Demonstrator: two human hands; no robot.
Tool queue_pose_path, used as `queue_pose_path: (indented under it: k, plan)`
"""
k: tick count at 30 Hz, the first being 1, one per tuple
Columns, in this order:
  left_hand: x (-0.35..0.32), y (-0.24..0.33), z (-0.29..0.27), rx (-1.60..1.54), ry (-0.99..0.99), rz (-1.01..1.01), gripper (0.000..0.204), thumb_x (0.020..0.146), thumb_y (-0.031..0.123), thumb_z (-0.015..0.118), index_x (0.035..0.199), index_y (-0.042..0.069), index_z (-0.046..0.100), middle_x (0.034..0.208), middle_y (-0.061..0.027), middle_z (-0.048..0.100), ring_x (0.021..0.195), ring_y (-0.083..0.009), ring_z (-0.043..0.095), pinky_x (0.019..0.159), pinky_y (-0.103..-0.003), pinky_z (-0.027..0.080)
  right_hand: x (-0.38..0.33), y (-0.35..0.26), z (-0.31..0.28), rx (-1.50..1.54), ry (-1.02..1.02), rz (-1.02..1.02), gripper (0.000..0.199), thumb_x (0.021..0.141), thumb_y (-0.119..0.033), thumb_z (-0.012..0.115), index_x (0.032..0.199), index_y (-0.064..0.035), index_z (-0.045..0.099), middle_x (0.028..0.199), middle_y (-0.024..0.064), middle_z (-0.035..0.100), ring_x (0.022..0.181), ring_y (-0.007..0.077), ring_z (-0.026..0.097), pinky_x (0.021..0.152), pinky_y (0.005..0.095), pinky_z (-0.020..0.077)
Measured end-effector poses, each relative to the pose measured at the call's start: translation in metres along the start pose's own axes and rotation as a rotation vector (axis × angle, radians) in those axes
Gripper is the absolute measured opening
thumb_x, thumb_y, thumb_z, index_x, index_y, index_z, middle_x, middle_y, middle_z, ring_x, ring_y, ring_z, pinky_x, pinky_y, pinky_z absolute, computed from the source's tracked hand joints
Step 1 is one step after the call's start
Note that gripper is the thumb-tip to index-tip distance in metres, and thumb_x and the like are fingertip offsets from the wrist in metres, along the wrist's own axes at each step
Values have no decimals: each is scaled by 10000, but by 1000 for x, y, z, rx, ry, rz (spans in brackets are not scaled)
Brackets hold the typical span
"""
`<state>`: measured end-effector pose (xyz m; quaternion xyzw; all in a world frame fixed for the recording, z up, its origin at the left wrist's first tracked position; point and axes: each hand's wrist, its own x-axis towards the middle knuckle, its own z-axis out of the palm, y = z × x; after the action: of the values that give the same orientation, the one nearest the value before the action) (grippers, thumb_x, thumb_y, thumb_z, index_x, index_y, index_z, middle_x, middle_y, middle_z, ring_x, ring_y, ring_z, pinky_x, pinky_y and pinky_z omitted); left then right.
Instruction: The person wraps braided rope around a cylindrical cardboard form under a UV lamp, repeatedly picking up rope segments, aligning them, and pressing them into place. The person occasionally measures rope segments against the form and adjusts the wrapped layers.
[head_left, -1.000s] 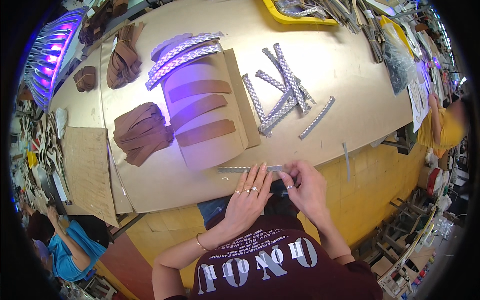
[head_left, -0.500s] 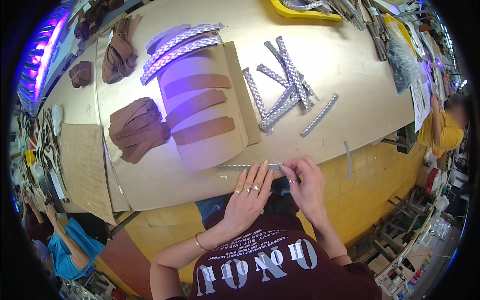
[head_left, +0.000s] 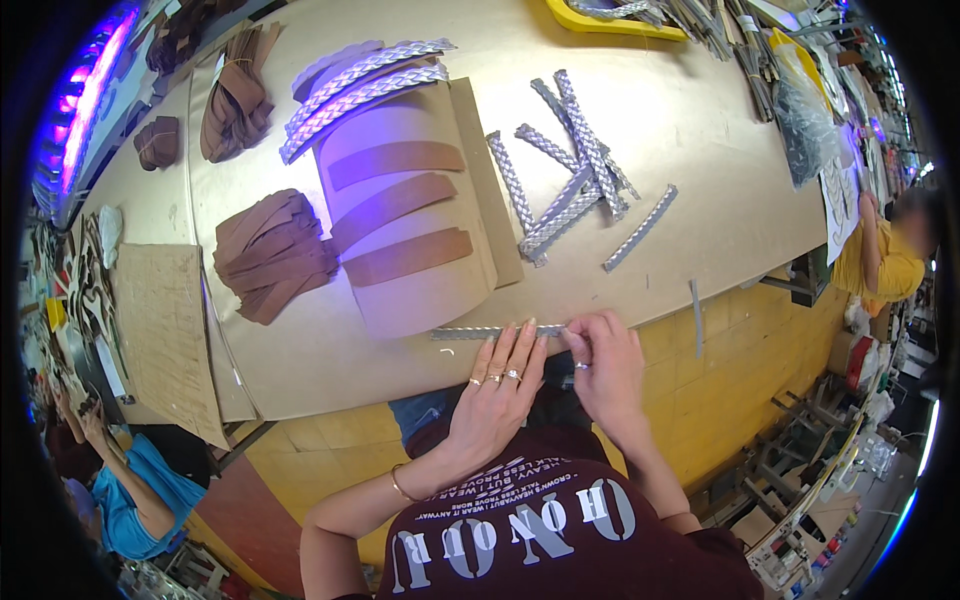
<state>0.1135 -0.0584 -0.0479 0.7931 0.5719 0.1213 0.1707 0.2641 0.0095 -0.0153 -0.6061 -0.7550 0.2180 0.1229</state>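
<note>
A narrow braided strip (head_left: pixel 462 333) with a silver-white edge and grey backing lies along the near edge of the table. My left hand (head_left: pixel 503 385) rests flat across it, fingers stretched out and pressing it down. At the strip's right end, my right hand (head_left: pixel 608 372) has thumb and forefinger pinched together on the tip; the fingers hide that end. Just beyond is a curved beige board (head_left: pixel 395 215) bearing brown strips (head_left: pixel 410 257) and, at its far end, silver braided strips (head_left: pixel 365 95). A loose pile of silver braided strips (head_left: pixel 575 180) sits to the right of the board.
Left of the board lies a stack of brown strips (head_left: pixel 275 255), with tied brown bundles (head_left: pixel 237 95) farther back. A yellow tray (head_left: pixel 615 27) stands at the far edge. One grey strip (head_left: pixel 697 318) hangs over the table's near edge. People work at both sides.
My right hand has turned slightly, its fingers curling more at the strip's end. My left hand stays in place on the strip.
</note>
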Motion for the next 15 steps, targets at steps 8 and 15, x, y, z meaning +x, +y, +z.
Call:
queue_pose_path:
  k: [8,15]
  plan:
    - [0,0,-2,23,-22,18,590,837,153,562,1405,37,451,1503,-179,372,1366,-328,399,1116,-448,335,-2,9,-3,140,58,24,112,805,-70,741,875,-49,657,839,54,620,725,200,600,691,318,438]
    - [0,0,-2,55,-12,34,550,861,176,521,1393,48,467,1503,-188,372,1363,-340,402,1118,-449,331,1,5,6,21,123,-28,93,815,-124,737,847,-86,658,811,24,616,711,193,584,676,333,372]
